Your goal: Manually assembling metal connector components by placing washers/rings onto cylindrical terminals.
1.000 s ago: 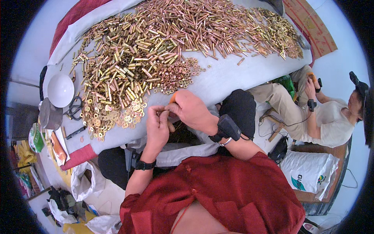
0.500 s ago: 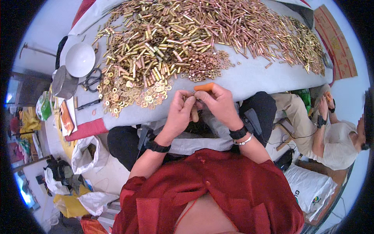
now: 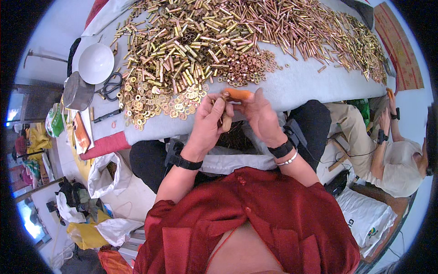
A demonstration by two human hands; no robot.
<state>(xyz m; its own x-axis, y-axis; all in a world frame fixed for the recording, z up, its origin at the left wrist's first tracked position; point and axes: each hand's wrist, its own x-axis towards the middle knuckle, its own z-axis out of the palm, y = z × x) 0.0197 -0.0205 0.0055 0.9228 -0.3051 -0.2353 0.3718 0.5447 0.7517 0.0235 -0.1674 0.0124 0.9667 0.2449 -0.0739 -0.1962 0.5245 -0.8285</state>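
Note:
Between the thumb and fingers of my left hand is a small metal bolt piece, its round end uppermost; the rest of it is hidden by the fingers. A tan cover seems to sit on one finger of that hand. My right hand is close beside it, slightly blurred, with its thumb lifted and an orange finger cover stretched toward the round end. Nothing shows in its grasp. Just beyond my hands lie flat gold washers, small coppery nuts and a broad heap of brass-coloured metal sleeves.
At the table's left are a white bowl, a dark metal tin, black scissors, a black pen and an orange phone. An open sack hangs at my lap. On the right sits another person.
My right hand has opened from a pinch against the left, its thumb lifting away. My left hand still holds the metal piece. The whole view has shifted slightly.

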